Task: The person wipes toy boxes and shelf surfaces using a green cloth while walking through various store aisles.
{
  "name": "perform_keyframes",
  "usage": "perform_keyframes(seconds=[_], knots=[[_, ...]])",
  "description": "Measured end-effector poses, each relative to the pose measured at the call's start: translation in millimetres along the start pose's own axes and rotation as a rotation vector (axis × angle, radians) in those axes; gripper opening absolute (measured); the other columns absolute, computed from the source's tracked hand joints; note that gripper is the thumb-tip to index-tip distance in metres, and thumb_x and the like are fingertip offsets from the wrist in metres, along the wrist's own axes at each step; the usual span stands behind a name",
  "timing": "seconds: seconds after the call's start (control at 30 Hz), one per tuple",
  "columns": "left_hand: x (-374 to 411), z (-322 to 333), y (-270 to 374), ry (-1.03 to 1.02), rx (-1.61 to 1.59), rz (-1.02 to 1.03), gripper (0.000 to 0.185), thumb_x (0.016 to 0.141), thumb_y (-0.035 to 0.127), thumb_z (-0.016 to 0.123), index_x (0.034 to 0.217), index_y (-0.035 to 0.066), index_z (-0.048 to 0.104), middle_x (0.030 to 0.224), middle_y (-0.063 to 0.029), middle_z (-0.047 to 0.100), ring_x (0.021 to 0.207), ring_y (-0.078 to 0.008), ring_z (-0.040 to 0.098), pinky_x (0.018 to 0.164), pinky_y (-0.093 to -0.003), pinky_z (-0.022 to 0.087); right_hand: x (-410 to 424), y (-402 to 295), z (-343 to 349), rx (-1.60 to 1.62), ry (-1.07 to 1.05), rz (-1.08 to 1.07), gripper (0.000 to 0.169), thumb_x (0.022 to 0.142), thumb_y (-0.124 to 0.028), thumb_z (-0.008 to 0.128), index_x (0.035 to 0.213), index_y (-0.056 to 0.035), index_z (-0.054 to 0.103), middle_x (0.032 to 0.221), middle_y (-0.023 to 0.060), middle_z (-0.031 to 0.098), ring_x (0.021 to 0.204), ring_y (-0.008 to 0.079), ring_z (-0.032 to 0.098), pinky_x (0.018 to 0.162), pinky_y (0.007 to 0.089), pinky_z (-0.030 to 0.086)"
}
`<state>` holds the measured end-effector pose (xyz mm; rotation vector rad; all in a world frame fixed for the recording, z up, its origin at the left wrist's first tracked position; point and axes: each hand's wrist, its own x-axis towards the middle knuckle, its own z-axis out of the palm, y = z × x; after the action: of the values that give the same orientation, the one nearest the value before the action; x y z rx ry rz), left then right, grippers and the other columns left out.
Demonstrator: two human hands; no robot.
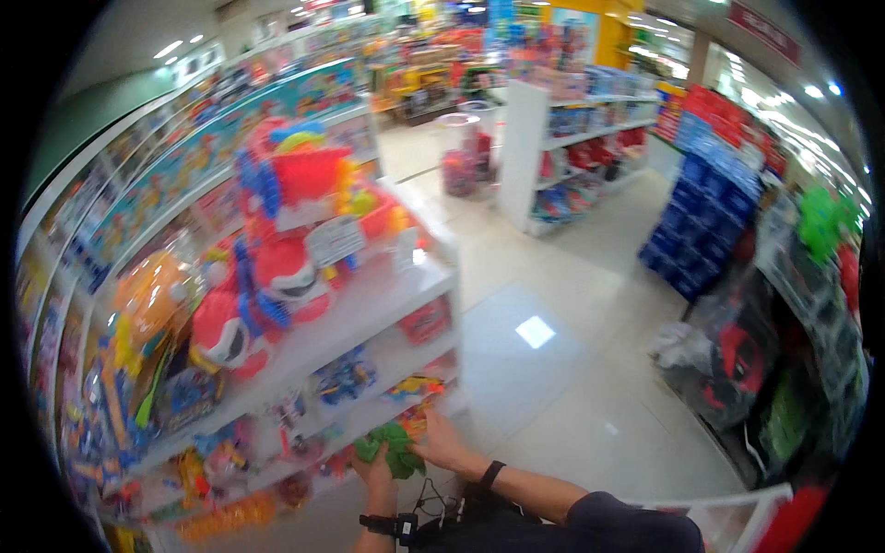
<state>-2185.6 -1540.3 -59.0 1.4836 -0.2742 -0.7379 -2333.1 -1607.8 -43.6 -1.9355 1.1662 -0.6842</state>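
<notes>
My left hand (375, 471) is closed around a bunched green cloth (390, 446) in front of a low white toy shelf. Just to its right, my right hand (440, 442) reaches up to the shelf's end, its fingers by a colourful toy package (415, 420). Blur hides whether those fingers grip the package or only touch it. The heel of that hand lies against or close to the cloth. Black bands circle both wrists; the left one carries a small device.
Red plush-like toys (294, 269) and an orange bagged toy (155, 294) sit on the white shelf top (373, 301). Tiled floor (539, 387) runs along the right. Beyond it stand blue stacked boxes (698, 221) and plastic-wrapped bags (733, 359). A white rail (753, 508) is near my right side.
</notes>
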Motion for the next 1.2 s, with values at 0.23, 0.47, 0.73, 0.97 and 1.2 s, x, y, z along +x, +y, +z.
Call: perform_keyframes(seconds=[0.23,0.47,0.73,0.97,1.2], knots=[[-15.7,-115.6,49.4,0.276,-0.306,-0.041,0.031,0.087,0.006,0.067,0.115,0.002,0.055,0.107,-0.0081,0.061,0.097,-0.0223,0.062,0.080,-0.0341,0.052,-6.5,-88.2,122.4,0.050,-0.546,-0.437,0.080,0.072,-0.032,0.071,0.138,-0.0029,0.038,0.130,0.0259,0.047,0.123,0.0422,0.043,0.105,0.0480,0.037],[-62.9,-255.0,62.0,0.249,-0.574,-0.188,0.033,0.094,0.022,0.063,0.120,0.004,0.054,0.111,-0.0074,0.061,0.100,-0.0217,0.062,0.084,-0.0366,0.053,-43.0,-178.9,196.8,0.555,-1.121,-0.358,0.083,0.066,-0.037,0.083,0.133,-0.0051,0.047,0.123,0.0183,0.059,0.113,0.0284,0.056,0.098,0.0409,0.044],[-38.1,-329.1,82.6,-0.086,-0.572,-0.026,0.037,0.100,0.031,0.051,0.127,0.006,0.048,0.120,-0.0085,0.059,0.114,-0.0223,0.056,0.097,-0.0396,0.044,-53.7,-214.5,240.9,0.318,-0.754,-0.312,0.058,0.067,-0.020,0.077,0.121,-0.0077,0.059,0.102,0.0119,0.069,0.091,0.0241,0.065,0.084,0.0372,0.051],[-22.2,-385.7,55.4,0.001,-0.384,0.048,0.033,0.100,0.029,0.048,0.125,0.007,0.048,0.119,-0.0125,0.059,0.111,-0.0234,0.056,0.094,-0.0381,0.043,71.1,-155.4,86.3,-0.012,0.247,-0.445,0.045,0.071,-0.015,0.073,0.115,-0.0082,0.062,0.103,0.0144,0.067,0.094,0.0299,0.065,0.081,0.0416,0.052],[-31.7,-445.7,34.5,0.288,-0.347,-0.103,0.026,0.098,0.028,0.050,0.114,0.008,0.052,0.108,-0.0096,0.061,0.097,-0.0210,0.059,0.080,-0.0353,0.046,150.8,-149.9,-105.3,-0.916,0.629,-0.334,0.043,0.072,-0.011,0.068,0.115,-0.0103,0.060,0.110,0.0118,0.063,0.100,0.0341,0.060,0.083,0.0447,0.050]])
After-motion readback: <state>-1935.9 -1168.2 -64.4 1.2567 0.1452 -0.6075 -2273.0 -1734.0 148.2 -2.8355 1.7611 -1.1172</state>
